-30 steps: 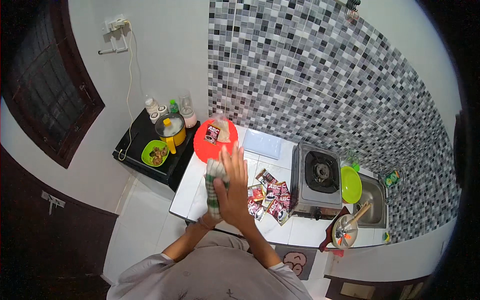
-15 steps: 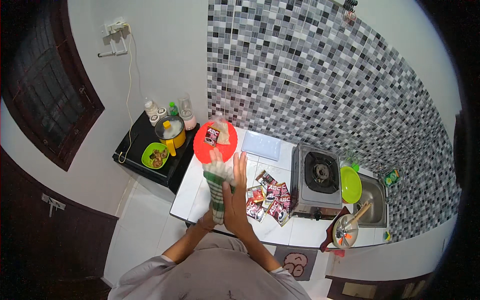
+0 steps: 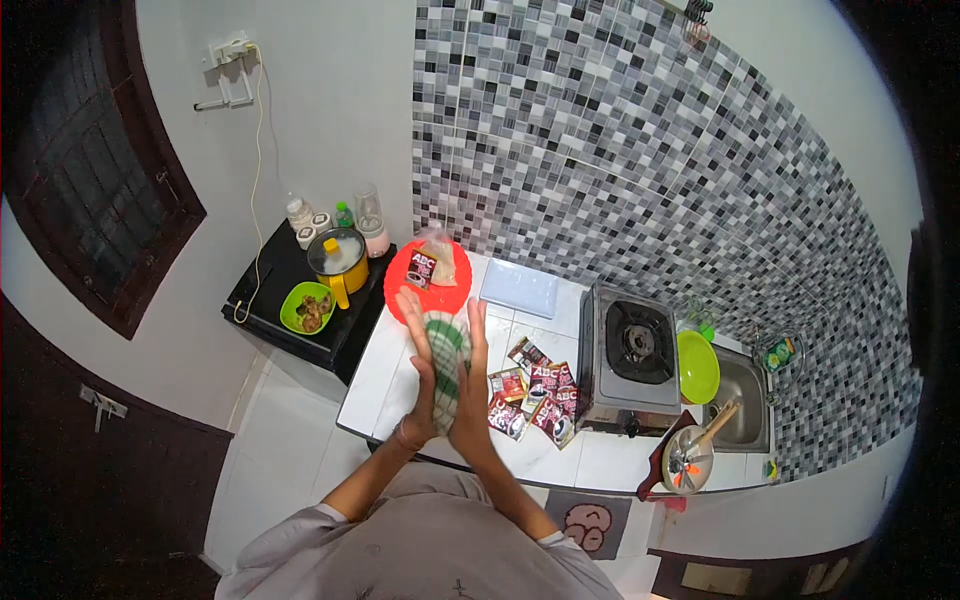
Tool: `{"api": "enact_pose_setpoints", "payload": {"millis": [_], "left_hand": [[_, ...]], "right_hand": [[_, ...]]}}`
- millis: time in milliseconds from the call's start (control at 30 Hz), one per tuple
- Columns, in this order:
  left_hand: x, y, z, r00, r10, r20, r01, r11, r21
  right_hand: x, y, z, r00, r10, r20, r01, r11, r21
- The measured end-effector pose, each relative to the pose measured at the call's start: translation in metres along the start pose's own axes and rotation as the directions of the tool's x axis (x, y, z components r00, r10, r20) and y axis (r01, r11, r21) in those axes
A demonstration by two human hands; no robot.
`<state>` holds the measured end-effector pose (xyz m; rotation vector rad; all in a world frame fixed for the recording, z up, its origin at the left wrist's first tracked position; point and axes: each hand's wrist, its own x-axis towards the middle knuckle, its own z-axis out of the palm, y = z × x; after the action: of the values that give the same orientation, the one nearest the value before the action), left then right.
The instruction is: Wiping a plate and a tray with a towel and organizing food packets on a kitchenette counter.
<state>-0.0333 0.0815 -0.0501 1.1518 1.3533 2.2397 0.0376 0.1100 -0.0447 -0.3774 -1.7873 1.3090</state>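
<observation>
A green-and-white checked cloth (image 3: 446,370) stands pressed between my two palms, over the front of the white tiled counter (image 3: 385,395). My left hand (image 3: 424,378) lies along the cloth's left side with its fingers stretched forward. On the other side, my right hand (image 3: 470,400) holds the cloth with its fingers also pointing away from me. Just beyond my fingertips is a red scalloped plate (image 3: 440,297) with a dark sachet (image 3: 421,268) and a clear bag of pale contents (image 3: 442,262). Several dark red sachets (image 3: 548,385) lie to the right of my right hand.
A pale tray (image 3: 520,288) rests against the tiled wall. Rightward are a gas stove (image 3: 640,345), a green plate (image 3: 698,367), a sink (image 3: 740,390) and a utensil container (image 3: 688,468). On the black surface at left are a yellow pot (image 3: 352,275) and a green food bowl (image 3: 292,317).
The cloth has shifted from around my left hand to between both palms. My left hand's bare fingers now show, and the hands have spread slightly apart around the cloth.
</observation>
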Motion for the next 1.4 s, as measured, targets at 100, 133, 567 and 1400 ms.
{"api": "enact_pose_setpoints", "payload": {"millis": [100, 133, 567, 1400], "left_hand": [[-0.023, 0.020, 0.009, 0.997, -0.029, 0.067, 0.028, 0.999, 0.027], [-0.026, 0.017, 0.008, 0.994, 0.004, 0.106, -0.012, 0.997, 0.072], [-0.017, -0.018, -0.013, 0.966, -0.258, 0.014, 0.198, 0.708, -0.677], [-0.014, -0.081, -0.092, 0.776, -0.477, -0.412, 0.386, 0.877, -0.287]], "right_hand": [[0.032, -0.011, -0.012, 0.987, 0.037, 0.158, -0.039, 0.999, 0.013], [0.037, -0.002, -0.014, 0.981, 0.064, 0.183, -0.086, 0.990, 0.115], [-0.020, 0.041, -0.003, 0.968, 0.193, 0.158, -0.223, 0.954, 0.201], [0.023, 0.073, -0.017, 0.847, 0.087, 0.525, 0.090, 0.949, -0.302]]}}
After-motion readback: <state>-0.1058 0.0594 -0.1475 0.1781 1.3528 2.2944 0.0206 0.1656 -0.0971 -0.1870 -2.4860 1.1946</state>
